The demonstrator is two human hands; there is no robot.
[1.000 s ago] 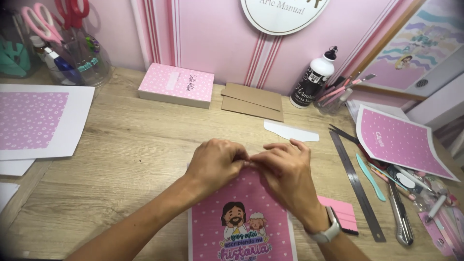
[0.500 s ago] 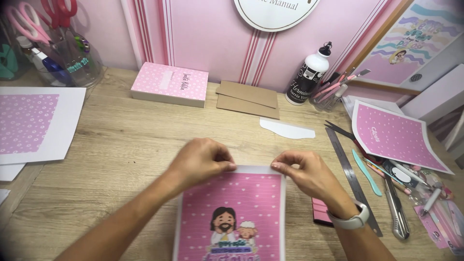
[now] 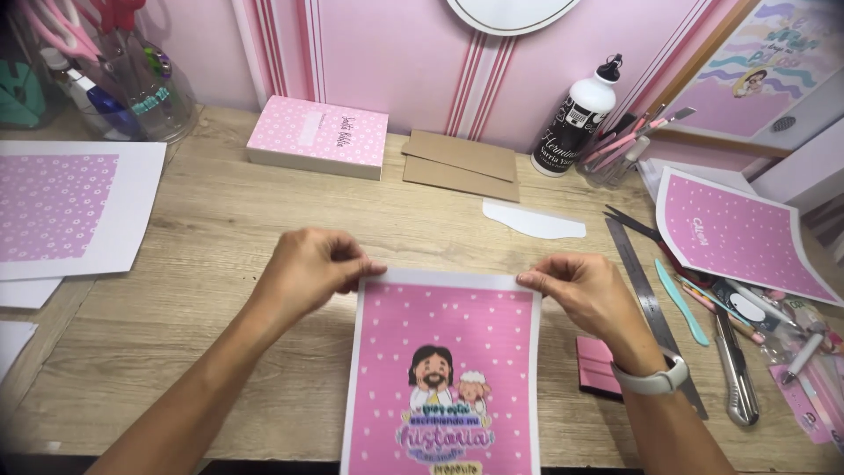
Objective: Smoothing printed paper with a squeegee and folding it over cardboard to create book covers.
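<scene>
Pink printed sheet (image 3: 444,369): left hand (image 3: 312,268), right hand (image 3: 585,290) pinch top corners, fingers closed on edge.

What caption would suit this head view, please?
Left hand and right hand pinch the top corners of a pink printed sheet on a wooden desk.

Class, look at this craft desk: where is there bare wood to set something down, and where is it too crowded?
Bare wood lies between the pink box and the left hand, and left of the pink printed sheet toward the white-edged sheet. The right side is crowded: steel ruler, teal tool, craft knife, pens.
</scene>
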